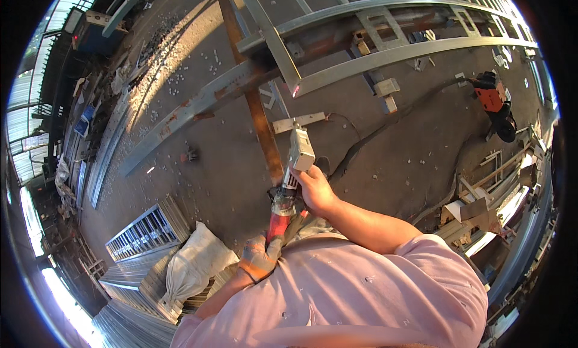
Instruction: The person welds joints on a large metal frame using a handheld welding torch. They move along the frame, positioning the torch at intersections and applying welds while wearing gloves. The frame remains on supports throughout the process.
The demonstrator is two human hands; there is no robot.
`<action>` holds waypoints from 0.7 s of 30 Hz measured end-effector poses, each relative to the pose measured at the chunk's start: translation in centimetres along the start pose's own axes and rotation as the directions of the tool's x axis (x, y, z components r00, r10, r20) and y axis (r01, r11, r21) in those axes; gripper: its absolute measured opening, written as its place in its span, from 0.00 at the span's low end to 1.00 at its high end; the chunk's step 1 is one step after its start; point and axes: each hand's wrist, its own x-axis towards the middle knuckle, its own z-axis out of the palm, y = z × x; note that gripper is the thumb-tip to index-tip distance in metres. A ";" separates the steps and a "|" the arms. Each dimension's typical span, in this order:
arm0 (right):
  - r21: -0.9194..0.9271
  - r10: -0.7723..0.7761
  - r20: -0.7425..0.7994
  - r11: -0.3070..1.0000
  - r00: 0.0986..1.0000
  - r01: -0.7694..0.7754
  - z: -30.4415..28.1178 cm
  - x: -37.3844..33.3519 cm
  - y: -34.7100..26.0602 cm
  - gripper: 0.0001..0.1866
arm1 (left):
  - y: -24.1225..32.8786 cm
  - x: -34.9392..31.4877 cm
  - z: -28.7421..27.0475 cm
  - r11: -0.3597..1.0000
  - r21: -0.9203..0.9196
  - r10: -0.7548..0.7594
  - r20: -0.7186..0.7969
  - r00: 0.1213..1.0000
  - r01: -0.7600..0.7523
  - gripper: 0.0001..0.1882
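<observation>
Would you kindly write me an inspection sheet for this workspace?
Surface: brown floor, scattered with small pale bits.
Job's things: metal frame, with a reddish bright spot at its near corner; red-and-silver tool pointing toward it.
Clutter: white sack at lower left; scrap pile at right.
Hands: left hand, apparently gloved, and right hand, bare, both hold the tool.
Cables: what looks like a dark cable crosses the floor.
Surroundings: orange-and-black machine at right.

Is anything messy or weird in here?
Yes. Small pale bits lie scattered across the floor at upper left, like spilled scraps. The brown beam looks rusty, unlike the grey frame. A pinkish spot glows at the frame's corner; I can't tell why.
</observation>
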 end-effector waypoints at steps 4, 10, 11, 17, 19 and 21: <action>0.016 -0.029 -0.024 0.999 0.999 0.030 0.1 -1.7 0.7 0.13 | 0.0 -0.4 -0.3 0.995 -0.014 0.097 -0.015 0.995 -0.097 0.21; -0.125 -0.254 -0.069 0.962 0.965 0.245 2.4 -8.5 -1.9 0.19 | 1.8 -1.5 -1.1 0.972 0.011 0.231 0.135 0.963 -0.235 0.24; -0.097 -0.267 -0.099 0.961 0.959 0.257 2.9 -9.5 -2.5 0.20 | 2.1 -1.4 -0.8 0.968 -0.042 0.251 0.183 0.950 -0.248 0.26; -0.281 -0.544 -0.276 0.834 0.793 0.474 3.3 -15.0 -7.5 0.13 | 4.4 0.0 5.5 0.723 -0.105 0.687 0.216 0.694 -0.683 0.39; -0.407 -0.589 -0.225 0.780 0.776 0.475 2.2 -17.4 -10.0 0.10 | 5.5 0.5 7.6 0.649 -0.262 0.760 0.278 0.588 -0.715 0.42; -0.432 -0.672 -0.133 0.701 0.729 0.568 0.8 -20.3 -11.6 0.12 | 5.9 0.9 8.9 0.607 -0.274 0.792 0.293 0.536 -0.746 0.41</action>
